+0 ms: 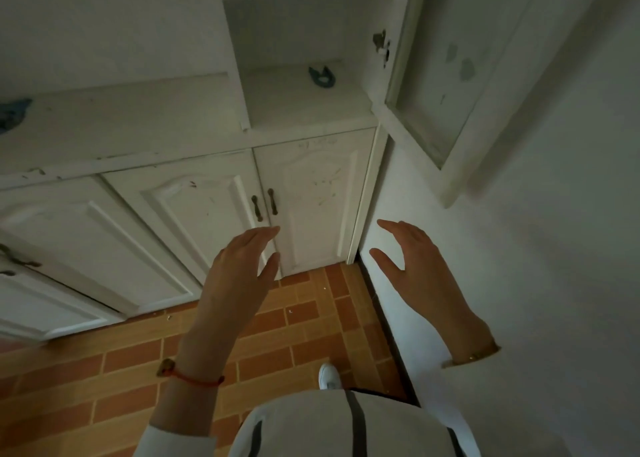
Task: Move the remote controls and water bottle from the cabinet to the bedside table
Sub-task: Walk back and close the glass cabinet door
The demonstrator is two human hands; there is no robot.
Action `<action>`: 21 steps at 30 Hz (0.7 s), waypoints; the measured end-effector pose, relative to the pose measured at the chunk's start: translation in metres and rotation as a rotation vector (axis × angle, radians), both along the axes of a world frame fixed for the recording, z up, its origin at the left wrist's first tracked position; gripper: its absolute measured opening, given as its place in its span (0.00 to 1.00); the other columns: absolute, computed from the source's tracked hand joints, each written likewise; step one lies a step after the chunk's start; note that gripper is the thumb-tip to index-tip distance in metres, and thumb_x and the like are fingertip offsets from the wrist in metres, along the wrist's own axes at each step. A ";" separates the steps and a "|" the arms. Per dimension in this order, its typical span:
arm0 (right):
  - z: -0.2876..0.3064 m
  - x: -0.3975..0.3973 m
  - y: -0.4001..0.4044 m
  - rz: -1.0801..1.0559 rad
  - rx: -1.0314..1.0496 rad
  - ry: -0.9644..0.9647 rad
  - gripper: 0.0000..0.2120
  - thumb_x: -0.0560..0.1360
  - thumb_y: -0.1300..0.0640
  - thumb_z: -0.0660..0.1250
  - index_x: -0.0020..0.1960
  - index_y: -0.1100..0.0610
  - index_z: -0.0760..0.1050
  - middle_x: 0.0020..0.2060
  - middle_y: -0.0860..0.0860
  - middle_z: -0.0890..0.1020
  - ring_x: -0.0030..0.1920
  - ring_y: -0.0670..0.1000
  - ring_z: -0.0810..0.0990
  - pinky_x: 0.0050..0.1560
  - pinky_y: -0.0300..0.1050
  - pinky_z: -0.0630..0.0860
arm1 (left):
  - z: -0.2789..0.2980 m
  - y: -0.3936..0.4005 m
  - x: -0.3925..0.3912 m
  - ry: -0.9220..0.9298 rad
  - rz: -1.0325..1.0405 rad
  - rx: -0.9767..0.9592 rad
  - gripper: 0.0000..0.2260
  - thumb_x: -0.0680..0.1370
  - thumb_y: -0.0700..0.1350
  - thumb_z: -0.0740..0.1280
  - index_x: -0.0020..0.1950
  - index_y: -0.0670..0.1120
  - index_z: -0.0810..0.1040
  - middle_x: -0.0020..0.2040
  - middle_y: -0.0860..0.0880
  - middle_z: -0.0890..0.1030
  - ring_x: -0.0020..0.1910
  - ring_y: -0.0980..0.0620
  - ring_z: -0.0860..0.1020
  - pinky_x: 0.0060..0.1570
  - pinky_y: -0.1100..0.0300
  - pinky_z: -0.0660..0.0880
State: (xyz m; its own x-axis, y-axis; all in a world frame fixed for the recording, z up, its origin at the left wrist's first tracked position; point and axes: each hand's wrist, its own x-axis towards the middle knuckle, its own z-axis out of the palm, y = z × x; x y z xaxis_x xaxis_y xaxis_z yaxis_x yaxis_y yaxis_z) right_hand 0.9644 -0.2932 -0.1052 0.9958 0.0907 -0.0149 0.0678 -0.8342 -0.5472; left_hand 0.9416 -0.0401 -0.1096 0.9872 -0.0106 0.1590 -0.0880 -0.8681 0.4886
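Here both hands are raised in front of the white cabinet (pixel 194 214), holding nothing. The left hand (pixel 239 266) has its fingers (pixel 266 233) straight and lying close together, with the thumb set apart below them; a red cord bracelet (pixel 194 378) circles that wrist. The right hand (pixel 412 259) mirrors it, fingers straight and together, thumb spread away, palm turned toward the other hand, and a thin gold bangle (pixel 476 356) shows at the edge of its white sleeve.

The remote controls and the water bottle do not show anywhere in this view, so I cannot tell where they lie. The open shelf compartment (pixel 301 100) of the cabinet holds only a small blue curved object (pixel 322 76) near its back, and its door (pixel 446 76) stands swung open to the right. Another blue item (pixel 12 114) rests on the cabinet's top ledge at the far left. Below, two closed lower doors meet at a pair of dark metal handles (pixel 265 202). A white shoe (pixel 329 375) stands on the orange brick-patterned floor (pixel 138 352).
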 end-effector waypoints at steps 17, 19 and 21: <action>-0.002 0.072 -0.025 0.114 0.007 0.025 0.26 0.77 0.45 0.61 0.72 0.50 0.64 0.72 0.50 0.68 0.73 0.51 0.64 0.70 0.44 0.61 | 0.003 -0.037 0.054 0.050 0.081 0.049 0.19 0.79 0.46 0.65 0.70 0.48 0.72 0.66 0.50 0.77 0.65 0.51 0.75 0.65 0.54 0.71; -0.002 0.076 -0.027 0.100 0.006 0.036 0.26 0.76 0.43 0.60 0.72 0.49 0.64 0.72 0.49 0.68 0.73 0.51 0.64 0.70 0.45 0.61 | 0.004 -0.039 0.061 0.045 0.067 0.045 0.19 0.79 0.46 0.64 0.70 0.49 0.72 0.66 0.50 0.77 0.65 0.51 0.75 0.65 0.53 0.72; -0.001 0.080 -0.029 0.084 0.004 0.032 0.27 0.76 0.42 0.59 0.72 0.49 0.63 0.72 0.49 0.67 0.73 0.50 0.64 0.70 0.44 0.60 | 0.006 -0.041 0.069 0.038 0.049 0.046 0.19 0.79 0.46 0.64 0.70 0.49 0.71 0.67 0.51 0.76 0.65 0.51 0.75 0.65 0.53 0.72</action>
